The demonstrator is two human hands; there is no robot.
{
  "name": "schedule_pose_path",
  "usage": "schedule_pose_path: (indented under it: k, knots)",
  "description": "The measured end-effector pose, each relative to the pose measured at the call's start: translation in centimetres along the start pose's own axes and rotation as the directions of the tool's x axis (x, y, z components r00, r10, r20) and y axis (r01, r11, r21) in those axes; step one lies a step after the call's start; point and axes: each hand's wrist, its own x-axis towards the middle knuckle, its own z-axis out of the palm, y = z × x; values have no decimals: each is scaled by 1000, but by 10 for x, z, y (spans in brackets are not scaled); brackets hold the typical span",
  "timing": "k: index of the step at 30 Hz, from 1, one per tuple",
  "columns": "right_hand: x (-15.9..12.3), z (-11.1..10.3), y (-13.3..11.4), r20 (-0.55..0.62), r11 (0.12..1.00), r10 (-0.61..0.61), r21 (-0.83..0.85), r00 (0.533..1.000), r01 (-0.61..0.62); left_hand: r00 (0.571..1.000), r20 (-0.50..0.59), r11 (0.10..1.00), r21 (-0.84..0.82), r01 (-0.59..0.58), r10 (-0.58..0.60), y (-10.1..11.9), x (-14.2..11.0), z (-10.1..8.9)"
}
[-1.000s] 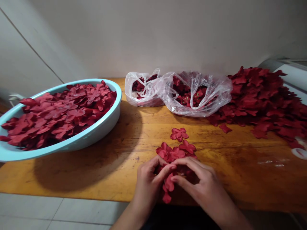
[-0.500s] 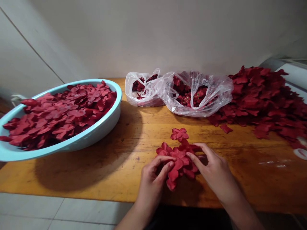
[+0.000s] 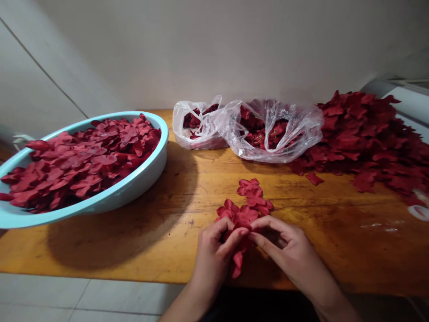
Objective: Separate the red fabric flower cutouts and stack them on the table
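Both hands are close together at lower centre of the frame, over the wooden tabletop point(image 3: 187, 188). Since half a second ago the right hand point(image 3: 291, 246) has swung back from the right side of the small cluster to meet the left hand point(image 3: 214, 246); the hands were apart then and are almost touching now. Grip, left: thumb and forefinger closed on a thin red fabric-like flower piece point(image 3: 242, 226). Grip, right: thumb and forefinger in a narrow pinch at the same piece's right edge; pressure cannot be told. Reading: both hands now seem to work on one piece, with fine fingertip handling rather than reaching. A narrow red petal point(image 3: 237, 264) hangs below the fingers; whether it belongs to the held piece is hidden. The small cluster of red five-petalled flower shapes point(image 3: 255, 197) has also shifted: its upper part now reaches the flower shape that lay just above it, at centre frame. Surroundings: at left, a pale blue oval plastic basin point(image 3: 147, 178) heaped with red flower shapes; at upper centre, a smaller clear plastic bag point(image 3: 182, 134) and a larger clear plastic bag point(image 3: 248, 154), both holding red pieces; at right, a large pile of dark red flat pieces point(image 3: 362, 129).
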Motion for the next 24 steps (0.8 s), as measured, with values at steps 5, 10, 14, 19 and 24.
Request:
schedule_pose_path:
  k: [5,10,14,19,24]
  knots:
    - [8,-3,8,-95,990,52,132,994,-39,997,81,998,-62,20,-15,-3,0,1]
    - [6,-2,3,-93,991,52,126,994,-40,999,33,1000,22,13,-13,-1,-1,1]
    - [6,-5,10,-184,989,72,143,980,-46,999,15,999,1,40,-40,-2,-1,-1]
    - [15,-22,30,-278,992,8,-122,960,-43,997,10,994,-69,79,-79,-5,1,-5]
    - [5,-14,16,-150,946,-112,-319,982,59,999,-23,999,0,35,-35,-2,2,-2]
